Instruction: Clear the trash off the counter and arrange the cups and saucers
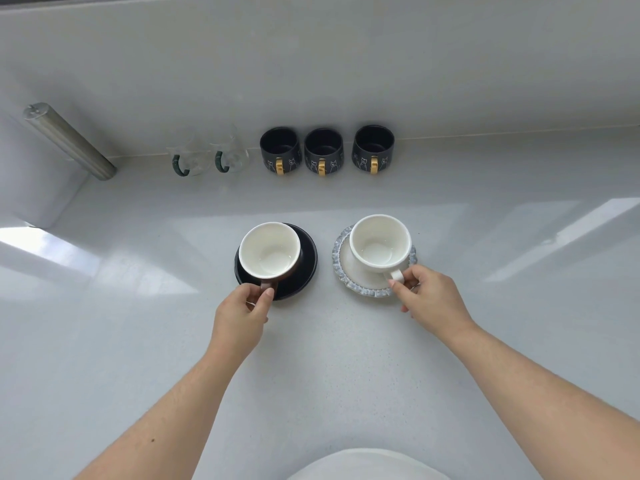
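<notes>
Cups and saucers occupy two zones of the white, glossy desk [346,358]. Near the middle I see two cup-and-saucer sets side by side, apart. Left set: one brown-walled cup [269,250], white glazed inside, seated on a round black saucer [304,268]. Right set: one white cup [380,243] on a pale saucer [349,268] with a scalloped, blue-grey textured rim. My left hand [242,317] pinches the brown cup's handle between thumb and fingers; my right hand [429,296] pinches the white cup's handle the same way. Along the far edge, against the wall, stand three dark cylindrical mugs [323,150] with gold handles and white line-drawn animal figures, and two clear glass cups [207,157] with green handles. A brushed-metal cylinder [69,140] stands at the far left corner. I can read no writing anywhere.
</notes>
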